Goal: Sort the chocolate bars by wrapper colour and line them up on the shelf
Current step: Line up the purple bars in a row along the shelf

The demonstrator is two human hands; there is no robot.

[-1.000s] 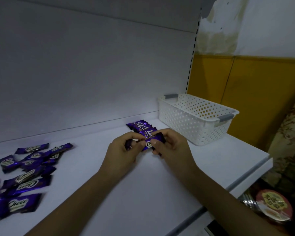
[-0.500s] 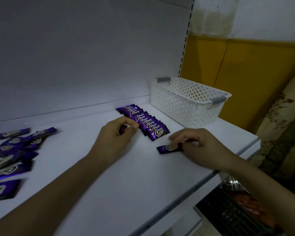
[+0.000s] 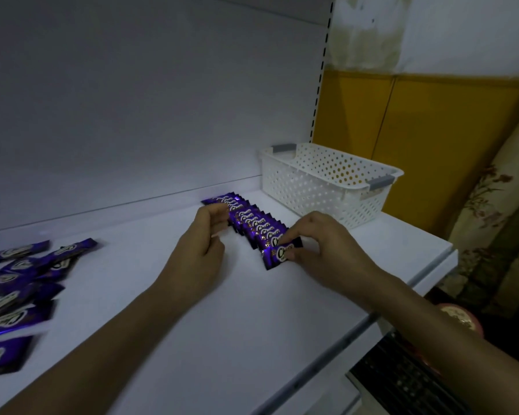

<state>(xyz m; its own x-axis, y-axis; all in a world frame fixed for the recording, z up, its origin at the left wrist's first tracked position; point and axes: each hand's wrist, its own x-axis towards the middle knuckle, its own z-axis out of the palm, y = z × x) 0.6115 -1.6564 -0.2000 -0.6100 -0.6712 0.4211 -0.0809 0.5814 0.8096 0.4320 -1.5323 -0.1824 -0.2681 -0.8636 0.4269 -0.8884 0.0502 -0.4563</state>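
A row of several purple-wrapped chocolate bars [image 3: 246,220] runs diagonally across the white shelf [image 3: 222,310], overlapping like tiles. My right hand [image 3: 321,250] pinches the nearest purple bar [image 3: 279,254] at the row's front end, laying it against the others. My left hand [image 3: 204,244] rests at the row's left side, fingers curled and touching the bars near the back end; nothing shows held in it. A loose heap of purple bars [image 3: 21,283] lies at the far left of the shelf.
A white perforated basket [image 3: 327,187] with grey handles stands at the shelf's back right, just beyond the row. The shelf's front edge runs diagonally at the lower right; a dark grille [image 3: 402,381] and a round lid [image 3: 462,319] lie below it.
My right hand has carried a single bar from the bare shelf up to the front end of the row. My left hand stays at the row's left side.
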